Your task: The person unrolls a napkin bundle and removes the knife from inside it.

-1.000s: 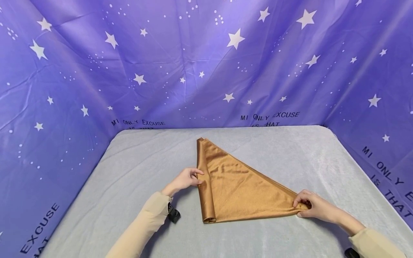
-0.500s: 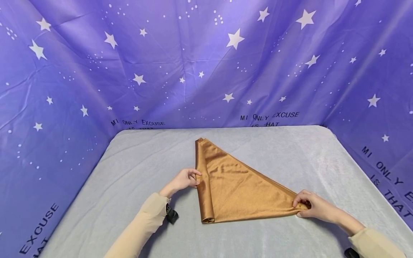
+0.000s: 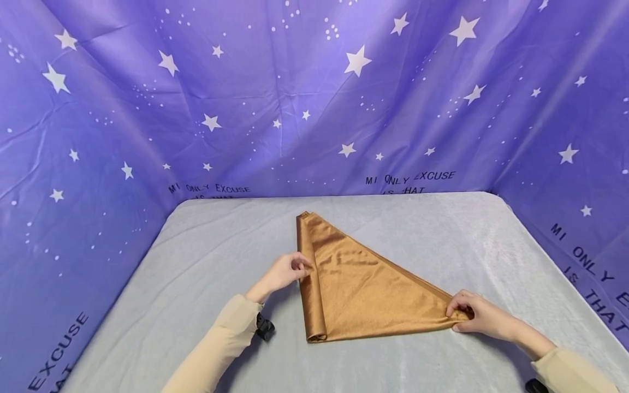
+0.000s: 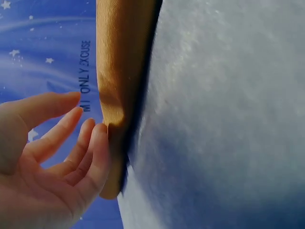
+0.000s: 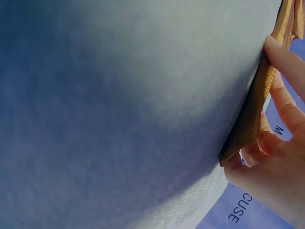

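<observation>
A shiny golden-brown cloth lies on the table as a triangle, its left side rolled into a tube. My left hand is at the middle of this rolled edge. In the left wrist view, the left hand has loosely bent fingers, thumb and index apart, with fingertips right at the roll. At the far right point of the triangle, my right hand pinches the cloth's corner. The right wrist view shows the cloth between the thumb and fingers of the right hand.
The table has a pale grey, plush cover. A purple curtain with white stars and printed words hangs behind it and along both sides. A black strap device sits at the left wrist, below the beige sleeve.
My left hand drew slightly left with the roll, then loosened and shifted right, over the top of the roll. The right hand stays at the corner.
</observation>
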Demonstrator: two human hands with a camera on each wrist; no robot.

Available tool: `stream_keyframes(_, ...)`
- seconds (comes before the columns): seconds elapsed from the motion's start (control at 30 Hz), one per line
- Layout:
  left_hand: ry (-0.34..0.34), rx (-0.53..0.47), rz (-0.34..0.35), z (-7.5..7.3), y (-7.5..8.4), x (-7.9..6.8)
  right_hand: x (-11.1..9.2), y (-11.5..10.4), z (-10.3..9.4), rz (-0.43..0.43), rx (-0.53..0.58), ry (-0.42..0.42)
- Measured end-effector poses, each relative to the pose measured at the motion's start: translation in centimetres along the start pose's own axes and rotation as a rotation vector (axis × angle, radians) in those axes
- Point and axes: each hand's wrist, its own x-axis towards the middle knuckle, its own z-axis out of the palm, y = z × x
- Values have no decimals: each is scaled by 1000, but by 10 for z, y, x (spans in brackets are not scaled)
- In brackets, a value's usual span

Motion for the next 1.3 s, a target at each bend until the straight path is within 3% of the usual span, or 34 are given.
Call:
stream_keyframes(0.3,-32,155,62,10,9,4,0,-2,1,6,-9,11)
stream_keyframes(0.7,-78,324,120,17,1,6,0,0,1,-8,-11,14)
stream_keyframes(1.3,-133,349,69,18,-7,6,1,0,0,-8,0,1)
